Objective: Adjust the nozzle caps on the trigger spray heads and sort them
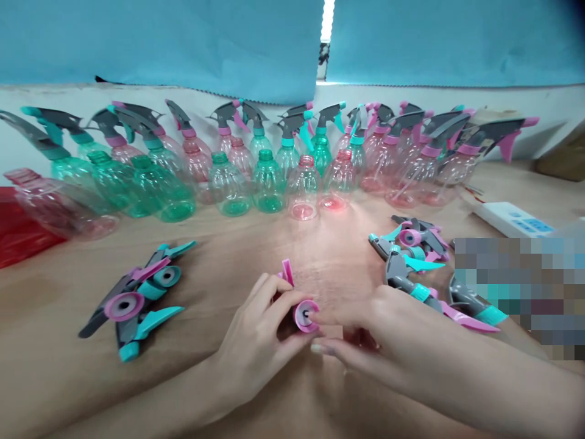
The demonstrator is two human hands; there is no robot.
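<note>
Blue sheeting [183,42] hung behind a pale wall ledge; wooden table [55,366] filled the head view.

Both hands met at centre front on one trigger sprayer head [305,316], its pink collar facing the camera. Left hand [256,335] was curled around the head's body, gripping it. Right hand [384,335] pinched the collar rim with its fingertips, thumb underneath. The head sat just above the table, not on any bottle.

Everything else, placed from that held head:
- Beyond it: a long row of spray bottles [269,183], green and pink-clear, standing close together.
- In the row's back rank, capped bottles [256,131] already carried grey triggers.
- In the front rank, several open-necked bottles [304,189] had no head on.
- Far left: one pink bottle [59,207] lying on its side, next to a red bag [18,231].
- Left: a small pile of loose heads [137,299].
- Right: a bigger pile of loose heads [411,250], partly behind a blurred patch.
- Far right: a white flat device [512,219].

Judgement: roughly more than half of the bottles looked fitted; the front rank and both loose piles remained undone.
</note>
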